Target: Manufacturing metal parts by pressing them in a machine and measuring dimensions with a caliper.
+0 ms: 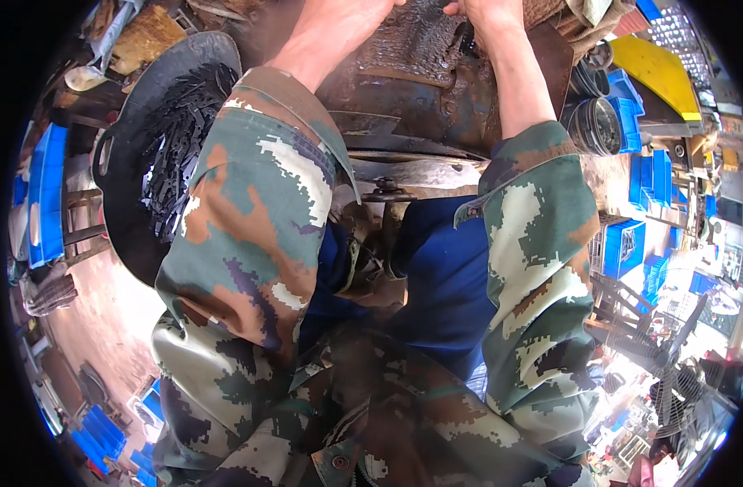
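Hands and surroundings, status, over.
Left hand, right hand: cropped at top, grips unseen. Wet, grimy work surface between. Black basin of dark strips beside left sleeve.

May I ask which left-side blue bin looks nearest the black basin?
The big upper blue bin, directly left of the black basin; the others appear farther away.

Gap between left hand (351, 16) and right hand (493, 13)
Passage over wet machine surface (412, 96); black tub (128, 183) blocks left, round containers (594, 128) block right.
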A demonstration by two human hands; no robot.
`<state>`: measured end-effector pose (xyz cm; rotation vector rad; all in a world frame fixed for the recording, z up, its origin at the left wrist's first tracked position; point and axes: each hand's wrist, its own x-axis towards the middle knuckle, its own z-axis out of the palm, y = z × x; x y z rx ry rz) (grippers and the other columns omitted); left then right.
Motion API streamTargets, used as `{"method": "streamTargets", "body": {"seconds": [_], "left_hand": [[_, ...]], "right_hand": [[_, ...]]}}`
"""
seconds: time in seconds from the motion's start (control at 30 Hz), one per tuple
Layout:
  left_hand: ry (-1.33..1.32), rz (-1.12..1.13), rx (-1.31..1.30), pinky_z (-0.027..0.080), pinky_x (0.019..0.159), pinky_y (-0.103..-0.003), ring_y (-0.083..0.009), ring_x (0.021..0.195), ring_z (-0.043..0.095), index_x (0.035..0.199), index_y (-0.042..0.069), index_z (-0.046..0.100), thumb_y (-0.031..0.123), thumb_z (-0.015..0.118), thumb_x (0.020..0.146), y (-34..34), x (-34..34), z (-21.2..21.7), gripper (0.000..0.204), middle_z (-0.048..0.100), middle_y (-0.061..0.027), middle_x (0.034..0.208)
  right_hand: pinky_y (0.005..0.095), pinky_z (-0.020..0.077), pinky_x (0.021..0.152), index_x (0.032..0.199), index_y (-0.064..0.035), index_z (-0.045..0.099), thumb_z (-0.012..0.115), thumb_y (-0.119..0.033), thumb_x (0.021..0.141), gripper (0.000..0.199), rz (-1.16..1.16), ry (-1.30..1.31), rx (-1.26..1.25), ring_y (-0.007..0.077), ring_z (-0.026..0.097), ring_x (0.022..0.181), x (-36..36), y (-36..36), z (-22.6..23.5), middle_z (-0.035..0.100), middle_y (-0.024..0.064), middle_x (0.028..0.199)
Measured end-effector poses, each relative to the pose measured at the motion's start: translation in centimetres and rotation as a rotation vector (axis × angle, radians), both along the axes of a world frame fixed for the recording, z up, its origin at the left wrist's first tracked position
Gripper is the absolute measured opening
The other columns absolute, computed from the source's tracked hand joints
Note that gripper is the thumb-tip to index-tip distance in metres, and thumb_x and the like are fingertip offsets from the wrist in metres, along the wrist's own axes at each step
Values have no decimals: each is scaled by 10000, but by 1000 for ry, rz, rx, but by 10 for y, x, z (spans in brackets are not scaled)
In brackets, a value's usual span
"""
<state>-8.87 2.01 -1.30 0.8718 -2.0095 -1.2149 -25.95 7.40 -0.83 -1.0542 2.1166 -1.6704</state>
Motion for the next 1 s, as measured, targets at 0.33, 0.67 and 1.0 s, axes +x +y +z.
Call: {"method": "streamTargets", "body": {"seconds": [0.33,0.67,1.0], "left_hand": [[-9,-11,-30,430,652,-363,-193,664,512,811,-4,618,273,607,921,-3,0,-3,298,548,-110,683],[-9,-18,-88,458,724,-381,-262,740,585,842,-23,630,298,589,925,-3,2,-2,334,613,-165,764],[-51,-22,-73,460,769,-383,-271,778,591,830,-30,625,297,590,929,-3,1,-2,343,625,-175,795]], "right_hand": [[300,508,418,1066,44,625,692,-277,924,357,37,21,-50,197,639,590,-8,-1,-8,696,114,881],[296,503,418,1057,38,631,682,-267,929,334,37,10,-50,190,633,581,-2,0,-6,690,108,866],[294,501,418,1032,31,640,676,-272,934,321,27,3,-59,186,625,578,-5,-2,-9,684,101,855]]}}
